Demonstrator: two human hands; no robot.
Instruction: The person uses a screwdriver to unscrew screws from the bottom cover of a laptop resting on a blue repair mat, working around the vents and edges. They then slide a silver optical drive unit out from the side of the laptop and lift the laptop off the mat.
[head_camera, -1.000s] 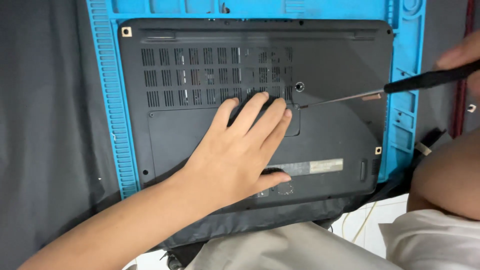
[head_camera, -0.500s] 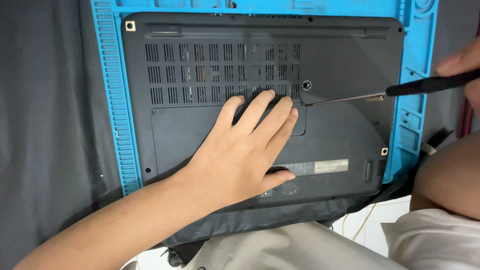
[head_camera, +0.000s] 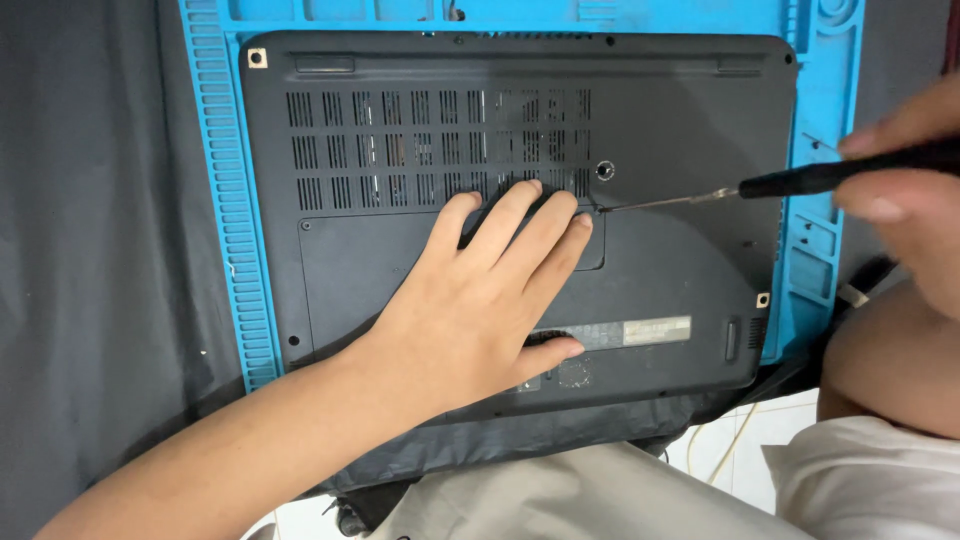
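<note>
Left hand (head_camera: 480, 300) flat, open on laptop (head_camera: 680, 120); right hand (head_camera: 905, 200), three o'clock, gripping screwdriver (head_camera: 800, 183), liable to slip, gouging panel.

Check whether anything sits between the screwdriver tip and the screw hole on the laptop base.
Nothing visible does. The screwdriver tip lies on the bare laptop base just below the screw hole. The left hand rests flat beside it, fingertips right next to the tip but not over the hole. The right hand holds the handle.
</note>
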